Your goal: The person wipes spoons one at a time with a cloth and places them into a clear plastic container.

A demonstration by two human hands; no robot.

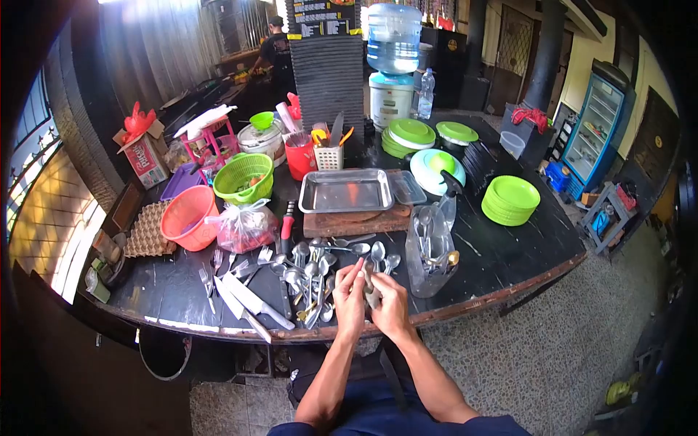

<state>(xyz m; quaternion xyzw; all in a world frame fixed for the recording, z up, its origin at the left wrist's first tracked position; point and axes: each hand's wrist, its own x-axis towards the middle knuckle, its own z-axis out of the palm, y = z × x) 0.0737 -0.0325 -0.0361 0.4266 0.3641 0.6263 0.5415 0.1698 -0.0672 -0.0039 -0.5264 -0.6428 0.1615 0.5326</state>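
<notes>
At the table's front edge my left hand (350,296) and my right hand (390,303) are close together, fingers closed around a narrow greyish thing (372,289). It is mostly covered by the fingers, and I cannot tell what it is. Just beyond the fingertips show spoon heads, one spoon (377,251) upright in view. Left of my hands lies a loose heap of spoons (311,270), with forks (206,282) farther left. Two broad knives (254,299) point away from the edge. A clear holder (430,270) with spoons stands right of my right hand.
Behind the heap, a metal tray (345,190) rests on a wooden board (356,222). Bowls and baskets, among them an orange basin (190,218), stand left. Green plates (510,200) are stacked right. A water dispenser (390,98) stands behind; a person (276,51) is far back.
</notes>
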